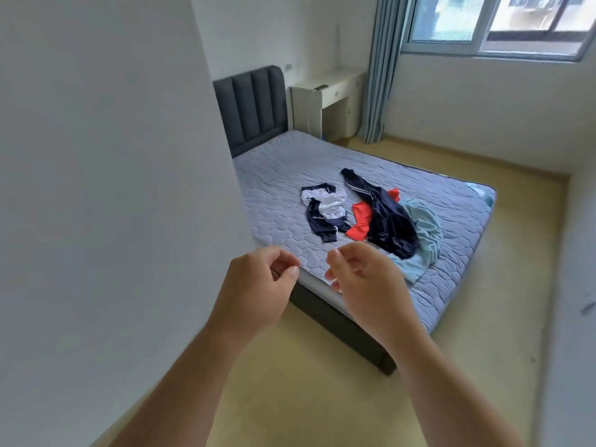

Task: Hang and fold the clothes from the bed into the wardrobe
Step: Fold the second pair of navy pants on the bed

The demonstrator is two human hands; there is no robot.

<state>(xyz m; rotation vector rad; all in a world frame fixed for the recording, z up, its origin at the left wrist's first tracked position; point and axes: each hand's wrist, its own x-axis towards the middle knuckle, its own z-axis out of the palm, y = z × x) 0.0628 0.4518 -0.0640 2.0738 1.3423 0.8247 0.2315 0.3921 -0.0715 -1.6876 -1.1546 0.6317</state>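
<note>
A bed (pixel 451 201) with a quilted grey-blue mattress holds several clothes near its foot. A navy-and-white garment (pixel 324 208) lies on the left of the pile. Beside it are a red-orange garment (pixel 360 221), a dark navy jacket (pixel 387 221) and a light blue garment (pixel 425 233). My left hand (pixel 258 285) and my right hand (pixel 367 279) are raised in front of me, short of the bed's near corner, fingers loosely curled and holding nothing. No wardrobe is in view.
A white wall (pixel 113 188) fills the left side, close to my left arm. A white desk (pixel 325 101) stands beside the dark headboard (pixel 254 108). A blue curtain (pixel 380 75) hangs by the window (pixel 496 24). Yellowish floor (pixel 322 398) runs around the bed.
</note>
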